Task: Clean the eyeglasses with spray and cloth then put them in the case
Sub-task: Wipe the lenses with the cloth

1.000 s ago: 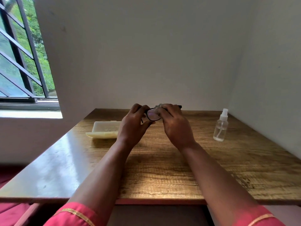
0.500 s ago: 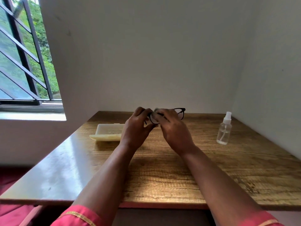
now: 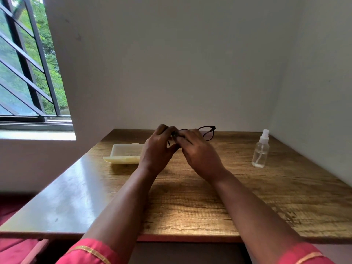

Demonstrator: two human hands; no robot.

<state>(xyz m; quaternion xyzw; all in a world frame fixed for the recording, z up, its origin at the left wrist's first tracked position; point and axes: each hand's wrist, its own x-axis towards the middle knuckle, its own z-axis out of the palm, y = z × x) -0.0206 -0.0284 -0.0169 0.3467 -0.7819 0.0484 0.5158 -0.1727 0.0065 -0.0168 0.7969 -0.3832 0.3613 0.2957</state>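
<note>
Holding the eyeglasses point(image 3: 206, 132) raised above the bench point(image 3: 190, 197), both hands curled round them: left hand point(image 3: 158, 149) steadying one end, right hand point(image 3: 200, 155) seemingly rubbing a lens, cloth hidden. Leaving case point(image 3: 124, 154) lying open left, spray bottle point(image 3: 261, 149) parked right, within reach.

Both forearms extended forward, converging, red sleeves at elbows, left hand point(image 3: 156, 151) raised, fingers curled in a pinching grip, right hand point(image 3: 200, 151) close beside it, knuckles up, fingers curled, fingertips of both hands meeting.
</note>
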